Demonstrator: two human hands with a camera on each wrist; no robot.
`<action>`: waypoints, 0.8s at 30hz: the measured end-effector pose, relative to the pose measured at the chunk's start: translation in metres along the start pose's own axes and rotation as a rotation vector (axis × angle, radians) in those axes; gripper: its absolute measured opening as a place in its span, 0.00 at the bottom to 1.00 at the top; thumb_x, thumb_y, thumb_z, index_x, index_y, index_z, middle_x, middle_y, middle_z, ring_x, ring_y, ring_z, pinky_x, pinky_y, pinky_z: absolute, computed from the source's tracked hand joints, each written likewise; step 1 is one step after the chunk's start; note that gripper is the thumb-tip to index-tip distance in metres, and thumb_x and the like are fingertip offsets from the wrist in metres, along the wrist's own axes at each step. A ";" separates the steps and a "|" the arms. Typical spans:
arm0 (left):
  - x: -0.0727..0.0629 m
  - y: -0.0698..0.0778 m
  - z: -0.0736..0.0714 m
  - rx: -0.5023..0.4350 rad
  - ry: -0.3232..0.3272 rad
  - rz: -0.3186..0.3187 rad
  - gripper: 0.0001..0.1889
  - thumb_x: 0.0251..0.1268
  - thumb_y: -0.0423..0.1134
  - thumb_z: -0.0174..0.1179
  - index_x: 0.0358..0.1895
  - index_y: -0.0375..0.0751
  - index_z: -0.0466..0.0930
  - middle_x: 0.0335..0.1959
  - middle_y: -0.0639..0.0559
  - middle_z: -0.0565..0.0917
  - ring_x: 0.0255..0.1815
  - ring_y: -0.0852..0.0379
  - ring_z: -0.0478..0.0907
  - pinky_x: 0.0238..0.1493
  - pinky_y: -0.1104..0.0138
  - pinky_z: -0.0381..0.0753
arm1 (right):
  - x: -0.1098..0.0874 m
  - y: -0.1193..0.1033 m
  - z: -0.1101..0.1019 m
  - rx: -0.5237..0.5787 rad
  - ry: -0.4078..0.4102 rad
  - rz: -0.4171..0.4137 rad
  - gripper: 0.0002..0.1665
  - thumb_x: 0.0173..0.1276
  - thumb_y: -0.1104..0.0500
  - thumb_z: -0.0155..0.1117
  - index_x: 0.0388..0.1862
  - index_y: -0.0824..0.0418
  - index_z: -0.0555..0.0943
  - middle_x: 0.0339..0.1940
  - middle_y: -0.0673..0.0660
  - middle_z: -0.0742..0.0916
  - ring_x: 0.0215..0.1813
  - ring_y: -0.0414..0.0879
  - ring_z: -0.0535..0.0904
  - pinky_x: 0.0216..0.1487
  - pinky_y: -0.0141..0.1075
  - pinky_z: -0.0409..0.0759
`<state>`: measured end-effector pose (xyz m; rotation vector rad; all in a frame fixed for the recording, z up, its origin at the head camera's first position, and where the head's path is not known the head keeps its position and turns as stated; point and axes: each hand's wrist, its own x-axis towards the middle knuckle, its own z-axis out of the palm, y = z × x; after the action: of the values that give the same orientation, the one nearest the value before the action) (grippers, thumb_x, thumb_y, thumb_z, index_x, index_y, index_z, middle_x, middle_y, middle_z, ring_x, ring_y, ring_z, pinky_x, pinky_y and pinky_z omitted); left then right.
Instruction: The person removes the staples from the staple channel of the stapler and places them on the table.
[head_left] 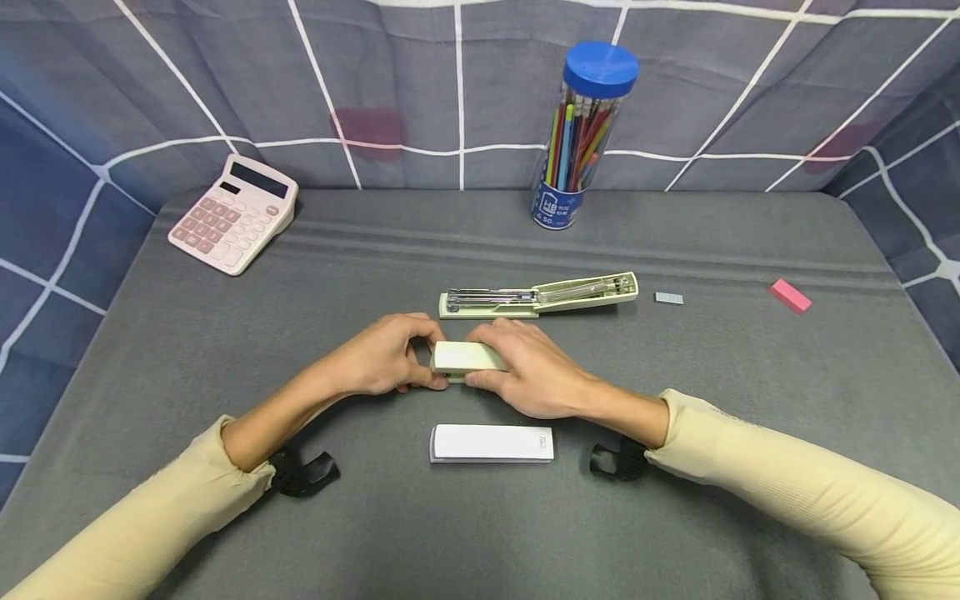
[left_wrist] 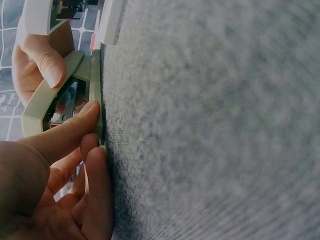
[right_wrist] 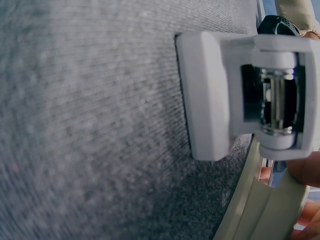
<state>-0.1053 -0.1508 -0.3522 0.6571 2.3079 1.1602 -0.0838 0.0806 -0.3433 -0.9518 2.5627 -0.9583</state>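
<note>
Both hands are on a pale green stapler at the middle of the table. At its left end my left hand pinches the lower base between thumb and fingers, as the left wrist view shows. From the right, my right hand grips the stapler's upper arm, its thumb along the near side. A gap shows between the upper arm and the base in the left wrist view. Behind the hands lies a second green stapler, folded wide open. Nearer me rests a white stapler, its end large in the right wrist view.
A small grey strip of staples lies right of the open stapler, and a pink eraser farther right. At the back stand a clear tube of pencils with a blue lid and, leftward, a pink calculator. A checked curtain borders the table.
</note>
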 end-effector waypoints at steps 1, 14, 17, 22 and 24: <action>0.000 0.000 0.000 0.001 0.000 -0.001 0.14 0.48 0.31 0.77 0.36 0.40 0.82 0.35 0.49 0.78 0.14 0.57 0.76 0.17 0.63 0.78 | 0.000 0.000 0.000 0.002 0.000 0.000 0.16 0.67 0.54 0.68 0.51 0.58 0.81 0.36 0.49 0.79 0.37 0.43 0.71 0.42 0.41 0.69; 0.002 0.000 0.002 0.009 -0.007 0.006 0.14 0.48 0.32 0.78 0.36 0.40 0.82 0.35 0.49 0.78 0.14 0.58 0.76 0.17 0.63 0.79 | -0.003 0.001 -0.001 -0.009 0.017 0.005 0.16 0.66 0.54 0.69 0.50 0.57 0.82 0.36 0.48 0.79 0.37 0.42 0.72 0.40 0.40 0.70; 0.003 0.000 0.001 0.009 -0.010 0.004 0.14 0.47 0.32 0.78 0.36 0.40 0.82 0.35 0.49 0.78 0.14 0.57 0.76 0.17 0.63 0.79 | -0.001 0.000 -0.001 -0.025 0.029 0.000 0.16 0.64 0.54 0.71 0.48 0.57 0.82 0.36 0.48 0.80 0.36 0.42 0.72 0.40 0.40 0.71; 0.003 -0.001 0.000 0.008 -0.006 -0.004 0.14 0.46 0.32 0.78 0.36 0.40 0.83 0.34 0.49 0.78 0.14 0.57 0.76 0.17 0.63 0.78 | 0.004 -0.002 0.001 -0.047 0.037 0.024 0.21 0.59 0.52 0.76 0.49 0.59 0.84 0.37 0.48 0.81 0.39 0.42 0.73 0.42 0.40 0.72; 0.002 -0.002 0.000 0.004 -0.002 -0.008 0.14 0.47 0.32 0.78 0.35 0.40 0.83 0.34 0.49 0.78 0.13 0.57 0.76 0.17 0.63 0.78 | 0.005 -0.002 0.003 -0.044 0.036 0.048 0.22 0.58 0.51 0.77 0.49 0.59 0.84 0.36 0.48 0.81 0.39 0.43 0.72 0.42 0.39 0.71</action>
<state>-0.1074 -0.1502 -0.3542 0.6497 2.3092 1.1517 -0.0850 0.0746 -0.3439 -0.8879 2.6340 -0.9180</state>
